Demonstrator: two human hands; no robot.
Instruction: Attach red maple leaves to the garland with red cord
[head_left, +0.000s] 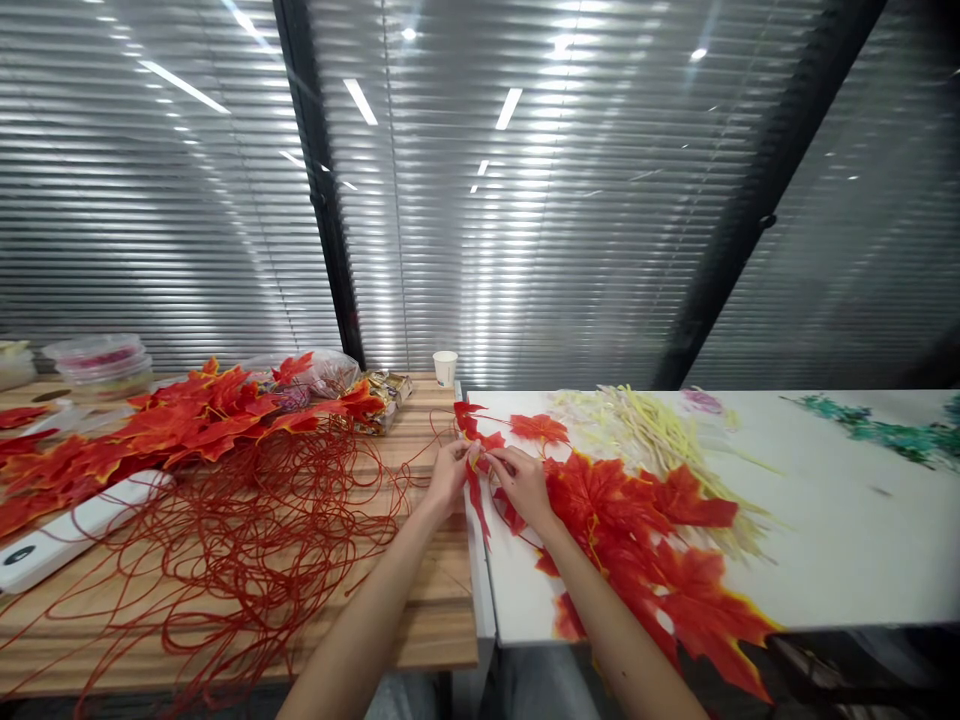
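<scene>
left hand (pixel 450 472) | grip pinched on red leaf (pixel 474 478) at frame centre, over counter (pixel 825 540) edge | right hand (pixel 525 485) | fingers closed, seemingly on same leaf | red cord (pixel 247 540) tangled lower left

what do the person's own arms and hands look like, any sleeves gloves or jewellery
Both forearms are bare up to the bottom edge of the picture, with no sleeve in view. The left hand and the right hand wear no gloves. No watch, bracelet or ring shows, though the fingers are too small to rule out a ring.
</scene>
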